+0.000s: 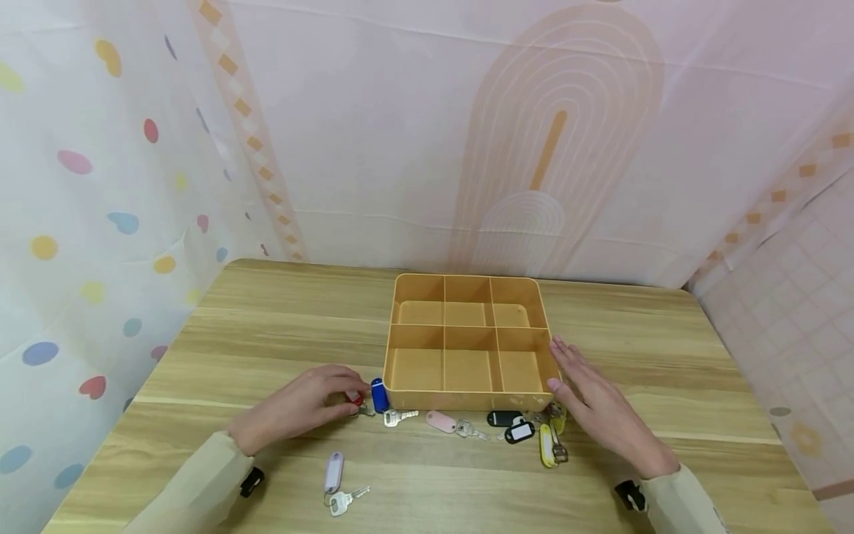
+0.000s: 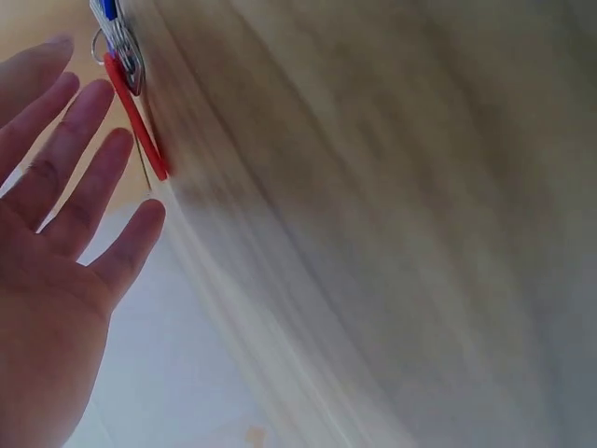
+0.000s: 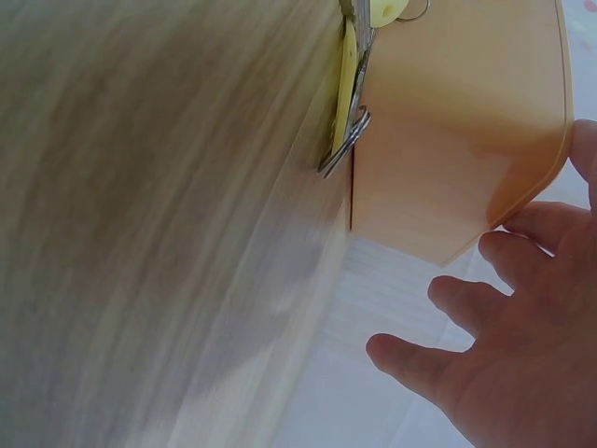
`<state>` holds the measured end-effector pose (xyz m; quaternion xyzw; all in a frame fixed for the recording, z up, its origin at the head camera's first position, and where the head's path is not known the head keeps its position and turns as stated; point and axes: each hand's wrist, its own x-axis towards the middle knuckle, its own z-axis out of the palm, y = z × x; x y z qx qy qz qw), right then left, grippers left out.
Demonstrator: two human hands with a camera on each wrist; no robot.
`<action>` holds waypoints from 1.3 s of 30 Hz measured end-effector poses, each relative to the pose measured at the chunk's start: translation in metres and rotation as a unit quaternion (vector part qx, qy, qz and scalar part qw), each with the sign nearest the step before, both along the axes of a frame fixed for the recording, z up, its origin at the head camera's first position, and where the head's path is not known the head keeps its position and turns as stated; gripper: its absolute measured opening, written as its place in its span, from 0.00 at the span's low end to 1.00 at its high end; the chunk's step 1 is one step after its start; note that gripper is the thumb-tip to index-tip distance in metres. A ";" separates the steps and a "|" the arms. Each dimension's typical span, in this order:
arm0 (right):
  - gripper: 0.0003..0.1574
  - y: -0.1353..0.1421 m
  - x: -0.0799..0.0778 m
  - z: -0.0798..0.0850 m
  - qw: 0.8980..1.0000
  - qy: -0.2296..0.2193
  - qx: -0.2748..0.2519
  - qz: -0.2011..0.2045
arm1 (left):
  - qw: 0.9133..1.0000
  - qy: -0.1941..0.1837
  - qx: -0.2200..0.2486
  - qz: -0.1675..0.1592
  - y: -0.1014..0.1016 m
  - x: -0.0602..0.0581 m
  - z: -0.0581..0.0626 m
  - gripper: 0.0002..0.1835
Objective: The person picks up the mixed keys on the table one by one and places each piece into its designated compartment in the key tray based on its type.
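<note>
An orange six-compartment box (image 1: 467, 401) stands on the wooden table. My left hand (image 1: 303, 404) is left of its front corner, with fingers relaxed and close to a red key tag (image 1: 356, 397); in the left wrist view the fingers spread beside that red tag (image 2: 138, 121). Against the box corner lies a blue key tag (image 1: 379, 396) with a silver key (image 1: 400, 417). At the box's right side is my right hand (image 1: 603, 408), fingers straight. The right wrist view has its fingertips right at the box rim (image 3: 490, 224), near yellow key tags (image 3: 344, 89).
Along the box front lie a pink key tag (image 1: 441, 422), black key tags (image 1: 520, 432) and a yellow key tag (image 1: 546, 446) with keys. Nearer the front edge is a lilac key tag (image 1: 334, 472) with its key (image 1: 340, 503). Patterned curtains (image 1: 373, 148) hang behind the table.
</note>
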<state>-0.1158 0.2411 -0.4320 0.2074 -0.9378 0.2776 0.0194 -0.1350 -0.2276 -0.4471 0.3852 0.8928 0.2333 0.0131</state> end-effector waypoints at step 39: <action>0.38 -0.001 -0.001 -0.002 1.000 -0.006 -0.013 0.002 | 0.991 0.009 0.127 0.041 -0.007 0.005 0.009 0.09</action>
